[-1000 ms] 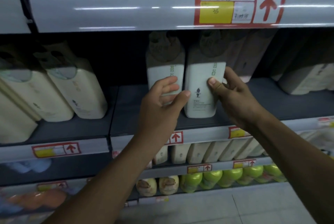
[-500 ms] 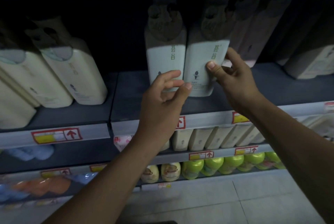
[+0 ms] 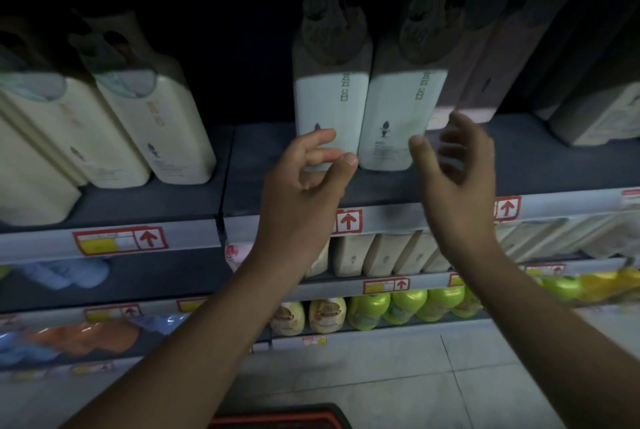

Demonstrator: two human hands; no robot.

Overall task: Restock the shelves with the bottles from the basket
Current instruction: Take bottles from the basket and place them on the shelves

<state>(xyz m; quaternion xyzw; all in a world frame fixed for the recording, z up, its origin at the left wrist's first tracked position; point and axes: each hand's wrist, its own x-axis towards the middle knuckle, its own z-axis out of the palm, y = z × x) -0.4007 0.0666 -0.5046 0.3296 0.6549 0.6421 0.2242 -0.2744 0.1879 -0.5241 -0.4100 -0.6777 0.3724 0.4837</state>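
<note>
fingers (image 3: 323,137) of the left hand (image 3: 304,186) are hanging loosely curled, holding nothing, just in front of the left pale-green bottle (image 3: 329,110); right hand (image 3: 457,179), blurred, is spreading open beside the right bottle (image 3: 398,117), apparently gripping nothing. both bottles are standing upright, touching, near the front of the dark shelf (image 3: 263,193), brown-topped. cream bottles (image 3: 152,123) are leaning at left. red basket (image 3: 277,420) rim is showing below, contents hidden

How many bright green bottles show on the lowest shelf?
4 clearly: side by side at and. The right arm may hide more.
</note>
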